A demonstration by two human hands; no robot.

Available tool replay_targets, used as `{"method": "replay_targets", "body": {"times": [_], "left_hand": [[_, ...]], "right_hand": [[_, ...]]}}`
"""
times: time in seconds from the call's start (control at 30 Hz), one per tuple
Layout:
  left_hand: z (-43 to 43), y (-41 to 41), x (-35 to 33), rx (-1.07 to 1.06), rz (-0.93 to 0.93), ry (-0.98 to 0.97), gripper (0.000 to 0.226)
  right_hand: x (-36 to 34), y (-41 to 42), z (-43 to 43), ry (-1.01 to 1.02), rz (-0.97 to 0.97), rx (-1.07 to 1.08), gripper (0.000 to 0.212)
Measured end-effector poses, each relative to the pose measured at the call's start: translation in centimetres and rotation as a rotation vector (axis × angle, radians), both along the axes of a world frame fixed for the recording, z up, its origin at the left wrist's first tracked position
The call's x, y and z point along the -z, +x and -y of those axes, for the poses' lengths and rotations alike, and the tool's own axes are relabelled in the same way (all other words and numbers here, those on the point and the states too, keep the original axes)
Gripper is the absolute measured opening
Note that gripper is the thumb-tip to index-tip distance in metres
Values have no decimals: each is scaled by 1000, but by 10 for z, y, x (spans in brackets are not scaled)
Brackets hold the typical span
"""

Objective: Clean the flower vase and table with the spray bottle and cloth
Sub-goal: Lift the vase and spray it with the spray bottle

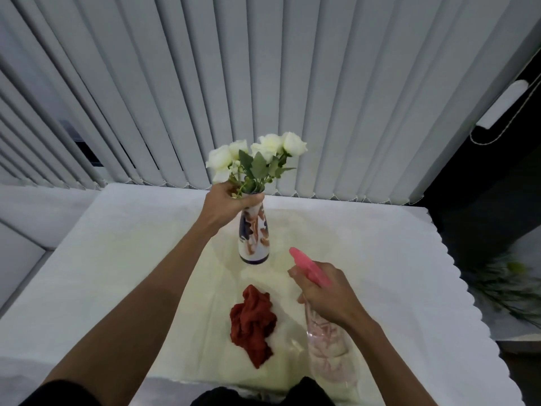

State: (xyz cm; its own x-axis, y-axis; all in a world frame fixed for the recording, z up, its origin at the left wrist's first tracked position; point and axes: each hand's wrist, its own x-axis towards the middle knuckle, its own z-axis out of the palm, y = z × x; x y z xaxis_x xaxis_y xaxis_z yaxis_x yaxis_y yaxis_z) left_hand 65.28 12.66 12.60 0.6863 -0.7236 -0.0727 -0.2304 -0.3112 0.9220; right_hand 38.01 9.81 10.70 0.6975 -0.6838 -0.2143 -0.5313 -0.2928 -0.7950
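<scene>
Left hand point(224, 205) fingers grip vase point(254, 238) neck mid-table point(380, 273)—right hand point(325, 294) fingers apparently clasp spray bottle point(328, 341) beside cloth point(253, 319).

Table point(123, 259): covered by a white cloth with a scalloped edge along the right of the frame. Standing on it at centre, a patterned flower vase point(254, 241), upright. Lying at lower centre, a crumpled red cloth point(253, 323), apart from the vase.
</scene>
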Motion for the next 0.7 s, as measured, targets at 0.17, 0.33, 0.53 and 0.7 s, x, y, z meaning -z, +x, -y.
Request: {"method": "replay_targets", "body": {"times": [0.17,0.33,0.53,0.7], "left_hand": [[-4,4,-36,-108,-53,-120,52],[-3,-1,-56,-186,-81,-177,45],[2,-6,-66,-260,-75,-162,68],[0,-8,-70,-332,-72,-133,82]], "right_hand": [[-32,-2,-4,-4,58,26,30],[-62,-5,-8,-3,114,47,15],[-70,-10,-10,-103,108,47,26],[-66,-13,-13,-105,56,71,72]]}}
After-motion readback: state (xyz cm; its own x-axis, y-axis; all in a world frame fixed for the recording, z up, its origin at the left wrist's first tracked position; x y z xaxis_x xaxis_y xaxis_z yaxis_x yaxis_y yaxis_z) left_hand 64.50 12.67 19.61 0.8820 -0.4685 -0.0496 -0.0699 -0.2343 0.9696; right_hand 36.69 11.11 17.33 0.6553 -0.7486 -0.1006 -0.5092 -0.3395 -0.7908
